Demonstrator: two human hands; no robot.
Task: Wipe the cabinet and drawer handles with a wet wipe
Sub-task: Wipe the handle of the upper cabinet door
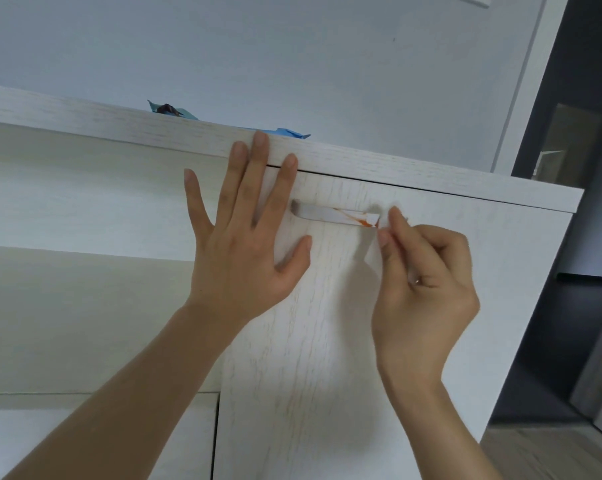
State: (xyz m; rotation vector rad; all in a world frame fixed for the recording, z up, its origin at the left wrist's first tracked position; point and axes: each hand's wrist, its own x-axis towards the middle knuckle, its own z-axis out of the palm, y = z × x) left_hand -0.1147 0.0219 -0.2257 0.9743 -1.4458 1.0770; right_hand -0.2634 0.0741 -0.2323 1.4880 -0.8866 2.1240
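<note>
A pale wood-grain cabinet door (313, 341) fills the middle of the view. Near its top edge sits a silver bar handle (322, 213) with an orange smear at its right end. My left hand (244, 237) presses flat against the door just left of the handle, fingers spread, fingertips reaching the cabinet's top board. My right hand (427, 282) pinches a small white wet wipe (374, 221) between thumb and fingers and holds it against the handle's right end. Most of the wipe is hidden by my fingers.
The cabinet's top board (119, 128) runs across the view; a blue wrapper (285, 132) and a dark object lie on it. A recessed open shelf lies left of the door. A dark doorway (576, 237) and wood floor are at the right.
</note>
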